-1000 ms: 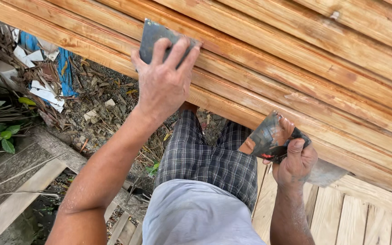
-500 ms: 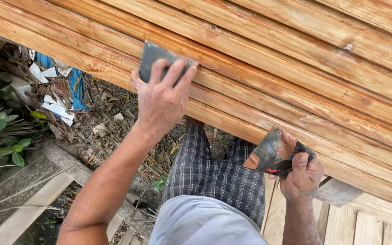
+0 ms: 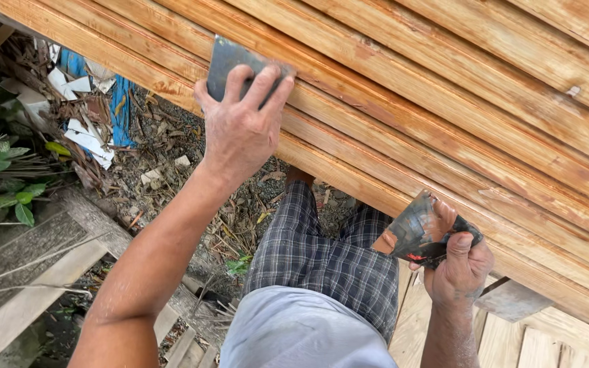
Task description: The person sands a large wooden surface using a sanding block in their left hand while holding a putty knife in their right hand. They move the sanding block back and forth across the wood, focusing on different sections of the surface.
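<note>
The left hand presses a flat grey metal scraper blade against the stacked orange-brown wooden planks. Its fingers lie spread over the blade's lower part, and the blade's straight edge points up and away across a plank near the stack's lower edge. The right hand, clenched, grasps a smeared putty knife just below the stack's lower edge, its blade angled left.
</note>
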